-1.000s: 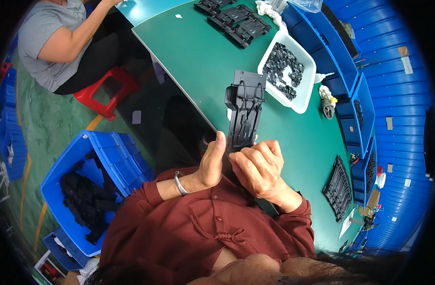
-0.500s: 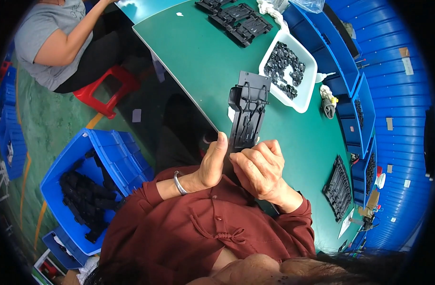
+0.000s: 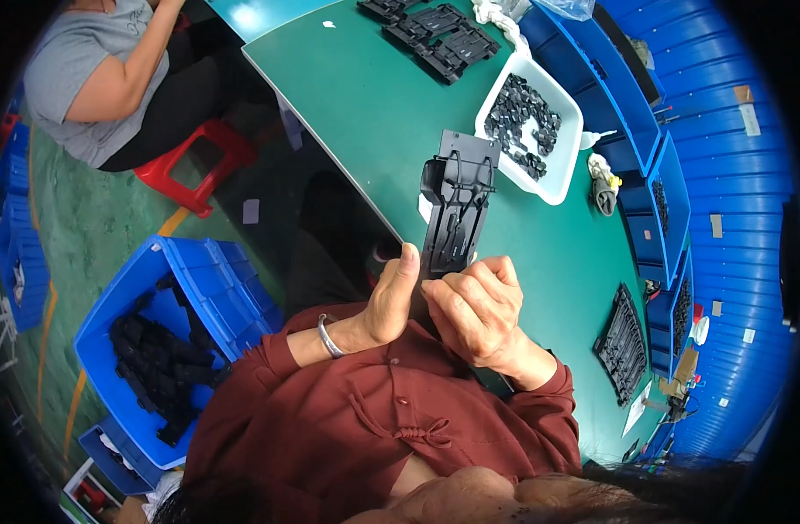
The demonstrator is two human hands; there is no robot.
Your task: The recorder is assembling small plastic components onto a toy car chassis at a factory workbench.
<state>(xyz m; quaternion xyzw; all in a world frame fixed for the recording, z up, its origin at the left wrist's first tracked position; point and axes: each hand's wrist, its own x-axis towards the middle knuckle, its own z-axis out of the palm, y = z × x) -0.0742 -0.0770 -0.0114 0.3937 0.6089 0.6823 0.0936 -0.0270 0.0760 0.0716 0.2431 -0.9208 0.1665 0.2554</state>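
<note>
A long black moulded plastic part (image 3: 458, 205) is held upright in front of me, over the near edge of the green table. My left hand (image 3: 393, 295) lies along its left side, thumb pointing up and the other fingers hidden behind the part. With fingers curled, my right hand (image 3: 479, 313) grips the part's lower right end. Whether a smaller piece sits in the right fingers cannot be seen. Just beyond the part stands a white tray (image 3: 553, 185) of small black pieces (image 3: 524, 122).
Similar black parts lie at the table's far end (image 3: 441, 42), and another black part (image 3: 621, 346) at right. Blue bins (image 3: 636, 223) line the right side. A blue crate (image 3: 147, 428) of black parts stands at left. A person (image 3: 103, 83) sits on a red stool (image 3: 195, 166).
My hands and the black part stay almost still. The seated person's forearm has shifted slightly.
</note>
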